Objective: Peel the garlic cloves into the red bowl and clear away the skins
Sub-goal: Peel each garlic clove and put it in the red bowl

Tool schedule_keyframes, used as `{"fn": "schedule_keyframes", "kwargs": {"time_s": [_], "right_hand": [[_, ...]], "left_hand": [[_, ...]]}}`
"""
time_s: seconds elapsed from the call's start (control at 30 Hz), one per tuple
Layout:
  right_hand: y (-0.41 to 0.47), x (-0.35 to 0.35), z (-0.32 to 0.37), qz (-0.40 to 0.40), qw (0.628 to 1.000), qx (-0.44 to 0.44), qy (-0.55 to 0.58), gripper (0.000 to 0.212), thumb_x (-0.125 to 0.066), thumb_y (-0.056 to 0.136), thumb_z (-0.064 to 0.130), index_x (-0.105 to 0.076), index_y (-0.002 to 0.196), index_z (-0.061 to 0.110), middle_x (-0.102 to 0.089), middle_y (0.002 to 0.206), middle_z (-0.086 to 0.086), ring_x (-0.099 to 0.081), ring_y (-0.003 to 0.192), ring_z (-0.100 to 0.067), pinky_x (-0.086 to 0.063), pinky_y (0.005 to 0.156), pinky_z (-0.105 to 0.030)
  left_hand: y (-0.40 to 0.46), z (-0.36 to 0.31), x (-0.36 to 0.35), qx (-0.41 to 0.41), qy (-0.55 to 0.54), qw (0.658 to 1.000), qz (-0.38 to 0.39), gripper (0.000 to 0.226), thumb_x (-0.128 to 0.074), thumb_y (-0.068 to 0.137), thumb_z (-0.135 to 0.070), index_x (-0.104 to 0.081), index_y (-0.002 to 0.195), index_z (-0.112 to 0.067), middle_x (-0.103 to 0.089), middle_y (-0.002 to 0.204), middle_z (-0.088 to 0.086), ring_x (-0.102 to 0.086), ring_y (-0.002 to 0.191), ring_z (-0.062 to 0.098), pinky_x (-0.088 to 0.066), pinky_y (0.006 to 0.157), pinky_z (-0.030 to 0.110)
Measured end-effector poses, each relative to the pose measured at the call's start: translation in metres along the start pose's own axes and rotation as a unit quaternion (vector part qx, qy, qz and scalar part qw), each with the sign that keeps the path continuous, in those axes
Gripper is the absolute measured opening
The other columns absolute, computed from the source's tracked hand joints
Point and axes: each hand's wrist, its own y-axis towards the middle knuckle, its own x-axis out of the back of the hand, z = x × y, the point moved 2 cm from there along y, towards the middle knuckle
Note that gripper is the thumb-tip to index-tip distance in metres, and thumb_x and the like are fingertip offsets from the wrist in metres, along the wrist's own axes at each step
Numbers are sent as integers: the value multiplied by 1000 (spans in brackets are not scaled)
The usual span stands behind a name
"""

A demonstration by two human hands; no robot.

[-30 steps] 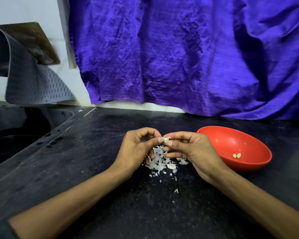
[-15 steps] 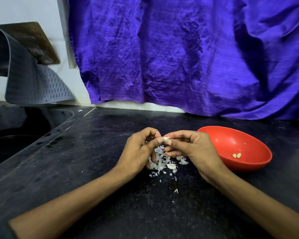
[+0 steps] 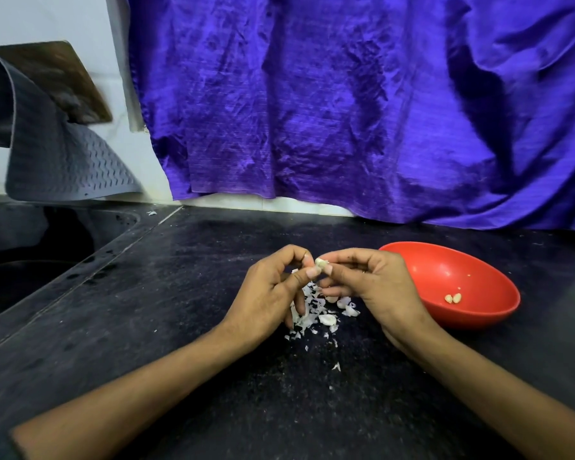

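**A:** Where was the small pale garlic clove (image 3: 320,262), and how did the hands hold it?

**B:** It was pinched between the two hands, above the dark stone counter (image 3: 180,293). The left hand (image 3: 269,290) had thumb and forefinger curled onto it from one side; the right hand (image 3: 375,283) pinched it from the other. The fingertips all but met around it. Its long axis could not be told, for the fingers covered most of it.

**A:** Which way did the round red plastic bowl (image 3: 478,313) lie from the clove?

**B:** To the person's right and slightly nearer, just beyond the right hand, whose back stood beside the rim. Two peeled cloves (image 3: 453,298) lay inside. The right hand was plainly the nearer one, so in my judgement the drop would fall to it: a short carry rightward over the rim.

**A:** And the white papery skins (image 3: 316,313)?

**B:** Heaped on the counter directly beneath the hands, with stray flakes towards the person; not yet cleared.
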Motion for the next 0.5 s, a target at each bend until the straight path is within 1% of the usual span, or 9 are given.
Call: {"fn": "schedule_keyframes", "kwargs": {"time_s": [0.07,0.1,0.13,0.23,0.3,0.4,0.5], "right_hand": [[1,2,0,-7,1000,-9,14,9,-72,80,10,-73,88,6,-72,74,-14,-68,67,-17,-59,71,-34],[2,2,0,-7,1000,-14,26,11,-72,79,10,-73,88,5,-72,74,-14,-68,67,-18,-59,70,-33],[2,2,1,-4,999,-19,44,12,-73,77,10,-73,88,4,-72,75,-14,-68,67,-18,-60,68,-31],[2,1,2,8,995,-38,90,19,-72,73,9,-71,90,1,-71,79,-14,-68,66,-16,-59,63,-26],[1,1,1,23,992,-57,111,18,-70,76,7,-71,92,0,-71,80,-12,-67,64,-14,-59,61,-26],[0,1,1,44,988,-75,127,21,-68,76,8,-70,95,-1,-71,81,-10,-66,64,-12,-57,58,-24],[0,1,0,55,986,-83,134,24,-67,75,11,-70,96,0,-72,83,-11,-65,66,-12,-56,57,-23]], "left_hand": [[-2,-2,-1,-6,7,1000,4,12,-61,94,-20,-57,84,-25,-58,51,4,-49,38,22,-43,39,26],[-2,-2,0,-10,11,1000,-3,11,-62,93,-17,-57,85,-22,-58,51,2,-49,37,19,-42,38,25],[-2,-2,0,-11,13,1000,-16,11,-64,92,-14,-57,87,-21,-61,55,-1,-50,37,16,-42,38,25],[2,2,5,2,-10,998,-55,25,-64,89,-1,-59,98,-24,-67,83,-6,-55,44,12,-45,37,26],[3,2,6,24,-35,997,-65,25,-61,92,-3,-63,105,-24,-69,92,-2,-55,46,14,-45,36,26],[2,-1,5,53,-97,993,-48,15,-59,94,-11,-69,102,-18,-73,90,1,-54,47,13,-44,35,24],[1,-5,3,61,-122,990,-35,11,-65,89,-12,-73,95,-13,-73,84,3,-52,47,11,-42,35,22]]}}
